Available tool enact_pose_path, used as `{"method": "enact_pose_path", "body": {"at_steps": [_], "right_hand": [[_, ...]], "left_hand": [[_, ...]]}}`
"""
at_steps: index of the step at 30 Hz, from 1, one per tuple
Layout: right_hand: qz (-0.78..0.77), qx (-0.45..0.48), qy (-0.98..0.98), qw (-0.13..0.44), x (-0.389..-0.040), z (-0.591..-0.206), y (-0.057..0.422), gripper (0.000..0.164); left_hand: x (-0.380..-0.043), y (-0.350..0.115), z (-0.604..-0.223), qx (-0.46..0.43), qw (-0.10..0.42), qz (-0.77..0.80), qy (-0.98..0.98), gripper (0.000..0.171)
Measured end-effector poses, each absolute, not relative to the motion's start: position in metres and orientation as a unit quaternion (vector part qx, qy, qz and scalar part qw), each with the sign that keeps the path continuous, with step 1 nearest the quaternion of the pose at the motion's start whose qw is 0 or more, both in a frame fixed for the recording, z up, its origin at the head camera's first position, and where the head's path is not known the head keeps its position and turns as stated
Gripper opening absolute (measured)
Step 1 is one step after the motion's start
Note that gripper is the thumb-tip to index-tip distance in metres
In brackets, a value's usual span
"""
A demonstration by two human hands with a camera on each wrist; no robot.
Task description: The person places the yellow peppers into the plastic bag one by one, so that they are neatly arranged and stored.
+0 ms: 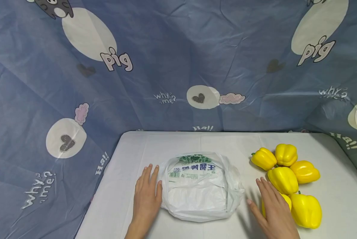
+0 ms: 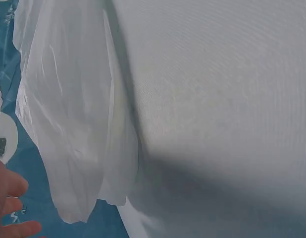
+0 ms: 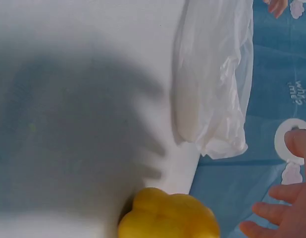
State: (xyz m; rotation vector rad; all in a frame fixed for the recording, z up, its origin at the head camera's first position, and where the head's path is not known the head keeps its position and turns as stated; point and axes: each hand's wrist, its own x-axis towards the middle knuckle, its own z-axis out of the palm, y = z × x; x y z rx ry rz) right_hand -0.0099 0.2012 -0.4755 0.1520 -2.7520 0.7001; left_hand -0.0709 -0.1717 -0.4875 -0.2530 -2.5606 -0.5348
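A white plastic bag [image 1: 197,196] with green and blue print lies on the table, its mouth spread wide and facing up. Beside its left edge is my left hand [image 1: 147,196], fingers extended and holding nothing. To the right of the bag my right hand [image 1: 272,209] hovers with straight fingers, partly covering a yellow bell pepper [image 1: 287,200]. Several more yellow bell peppers [image 1: 283,180] lie in a cluster beyond and beside that hand. In the right wrist view one yellow bell pepper [image 3: 168,218] appears below the fingers, apart from them.
The white tabletop [image 1: 226,142] carries the bag and peppers. Behind and beside it hangs a blue cloth [image 1: 166,66] printed with words, hearts and pale ovals. The table's left edge [image 1: 102,176] slants toward me.
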Motion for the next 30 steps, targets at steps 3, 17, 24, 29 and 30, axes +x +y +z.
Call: {"method": "enact_pose_path", "body": {"at_steps": [3,17,24,29,30], "right_hand": [[0.246,0.038,-0.959,0.136,-0.009,-0.476,0.201,0.07],[0.282,0.025,-0.946,0.16,-0.004,-0.488,0.209,0.067],[0.296,0.016,-0.939,0.173,0.0,-0.491,0.214,0.064],[0.299,0.004,-0.937,0.18,0.002,-0.492,0.215,0.063],[0.297,0.001,-0.938,0.179,0.002,-0.492,0.215,0.063]], "left_hand": [[-0.072,-0.173,-0.49,-0.088,0.253,-0.221,-0.938,0.055],[-0.073,-0.18,-0.501,-0.045,0.194,-0.338,-0.92,0.053],[-0.075,-0.184,-0.504,-0.027,0.171,-0.386,-0.906,0.051],[-0.076,-0.185,-0.507,-0.017,0.163,-0.428,-0.889,0.05],[-0.076,-0.186,-0.508,-0.014,0.161,-0.433,-0.887,0.05]]}}
